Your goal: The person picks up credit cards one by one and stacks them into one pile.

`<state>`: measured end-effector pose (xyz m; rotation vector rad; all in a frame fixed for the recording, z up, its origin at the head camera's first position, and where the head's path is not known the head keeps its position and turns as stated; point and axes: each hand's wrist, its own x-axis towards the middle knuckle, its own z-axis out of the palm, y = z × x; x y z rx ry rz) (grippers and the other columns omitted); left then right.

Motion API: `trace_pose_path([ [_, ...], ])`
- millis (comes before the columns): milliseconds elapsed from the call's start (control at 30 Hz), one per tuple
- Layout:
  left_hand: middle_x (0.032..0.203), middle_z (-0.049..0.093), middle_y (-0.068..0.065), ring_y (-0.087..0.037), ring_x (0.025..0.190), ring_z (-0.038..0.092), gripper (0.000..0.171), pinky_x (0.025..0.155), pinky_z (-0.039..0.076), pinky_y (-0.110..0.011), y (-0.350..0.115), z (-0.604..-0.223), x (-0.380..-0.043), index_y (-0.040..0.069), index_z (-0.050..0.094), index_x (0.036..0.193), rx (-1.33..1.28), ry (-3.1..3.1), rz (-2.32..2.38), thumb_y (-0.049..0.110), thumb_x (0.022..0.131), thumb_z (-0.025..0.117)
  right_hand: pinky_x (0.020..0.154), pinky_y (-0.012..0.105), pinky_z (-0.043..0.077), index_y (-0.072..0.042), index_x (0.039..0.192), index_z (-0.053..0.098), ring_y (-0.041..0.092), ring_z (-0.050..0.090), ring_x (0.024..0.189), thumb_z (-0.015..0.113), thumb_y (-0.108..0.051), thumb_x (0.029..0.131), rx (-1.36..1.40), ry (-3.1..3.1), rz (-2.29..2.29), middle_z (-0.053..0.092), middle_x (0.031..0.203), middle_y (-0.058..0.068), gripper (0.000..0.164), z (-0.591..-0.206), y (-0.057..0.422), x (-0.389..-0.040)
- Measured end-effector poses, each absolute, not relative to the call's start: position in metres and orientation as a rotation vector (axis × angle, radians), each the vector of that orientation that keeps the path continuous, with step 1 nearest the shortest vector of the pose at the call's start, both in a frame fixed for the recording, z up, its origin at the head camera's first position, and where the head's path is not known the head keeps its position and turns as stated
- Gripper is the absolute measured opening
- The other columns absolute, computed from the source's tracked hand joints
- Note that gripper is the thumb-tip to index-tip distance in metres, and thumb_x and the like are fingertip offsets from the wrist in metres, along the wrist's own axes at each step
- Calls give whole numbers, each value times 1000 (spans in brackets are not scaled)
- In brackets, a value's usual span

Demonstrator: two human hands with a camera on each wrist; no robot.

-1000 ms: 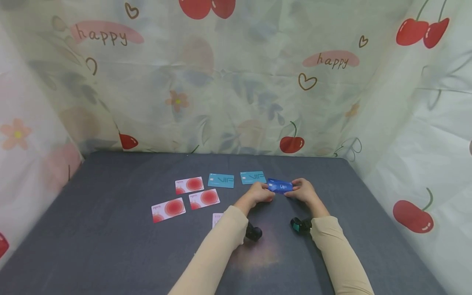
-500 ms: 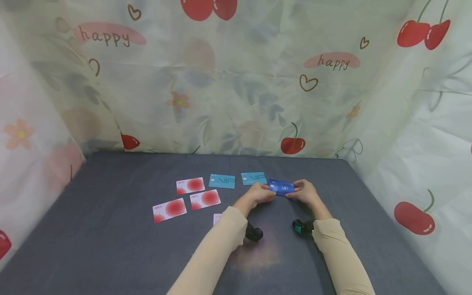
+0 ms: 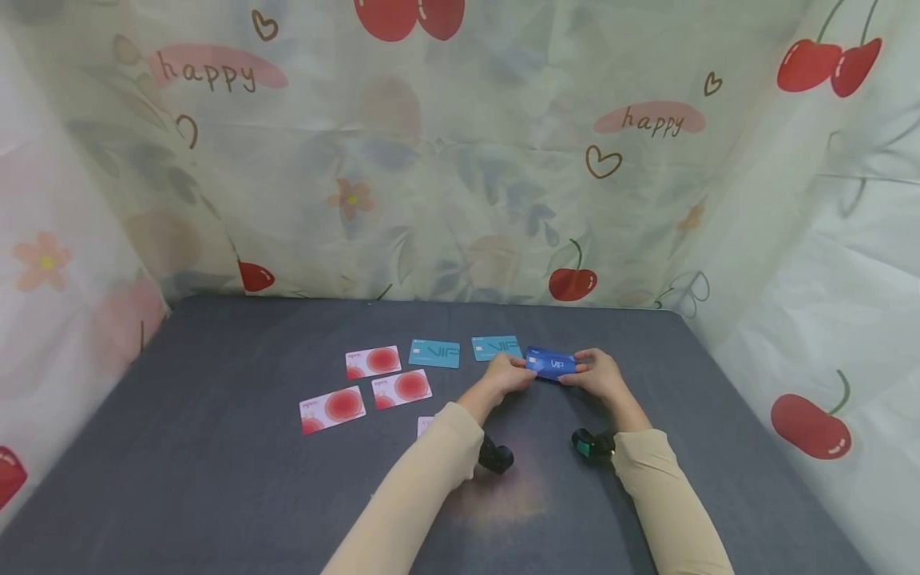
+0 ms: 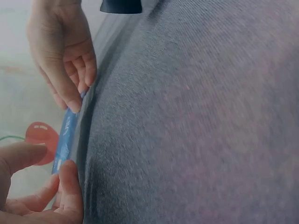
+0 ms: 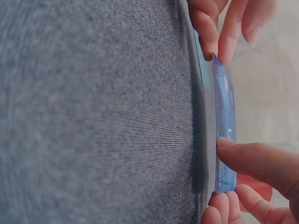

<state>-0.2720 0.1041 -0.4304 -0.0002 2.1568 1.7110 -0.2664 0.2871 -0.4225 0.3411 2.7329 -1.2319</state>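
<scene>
Toward the far edge of the dark grey worktop (image 3: 216,471), between its middle and the far right corner, a blue card (image 3: 550,363) marked "VIP" is held up by its two short ends. The left hand (image 3: 501,377) pinches its left end between fingertips; the right hand (image 3: 600,379) grips the right end, and the right wrist view shows that thumb lying along the card's long edge with other fingertips at the short end. Whether the card's lower edge touches the worktop cannot be told. Just left of it, beyond the left hand, lies one teal card (image 3: 496,346), with a second teal card (image 3: 434,354) farther left, both flat and near the far edge. Toward the left edge come three white cards with red circles: one white card (image 3: 373,362) nearest the far edge, another (image 3: 402,389) just in front of it, and a third (image 3: 333,409) closest to the left edge. A pale pink card (image 3: 424,426) is mostly hidden by the left sleeve (image 3: 413,491). Each wrist carries a black device, left (image 3: 496,456) and right (image 3: 592,443). Behind the far edge hangs a curtain (image 3: 460,200) printed with cherries, hearts and "happy".
</scene>
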Motion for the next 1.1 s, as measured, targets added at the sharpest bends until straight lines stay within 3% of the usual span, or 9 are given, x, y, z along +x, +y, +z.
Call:
trace_pose_path([
  [300,102,67,-14,-15,81,61,42,70,51,-24,101,-432,-274,1,55,125,130,2432,1589,10,85,63,83,35,46,3,128,44,30,56,103,73,-18,80,287,2733,-1244,55,118,26,60,-420,285,-264],
  [667,95,67,-12,-16,79,62,51,64,48,-22,89,-426,-272,6,49,134,211,2518,1488,10,85,65,80,33,48,2,127,46,29,58,101,74,-19,79,229,2746,-1238,58,116,25,59,-417,280,-261],
  [1100,83,65,-12,-9,62,50,52,54,40,-18,78,-429,-274,4,48,134,285,2498,1525,8,85,64,80,33,48,2,127,47,28,57,100,73,-19,79,194,2742,-1236,58,115,25,58,-412,271,-257],
])
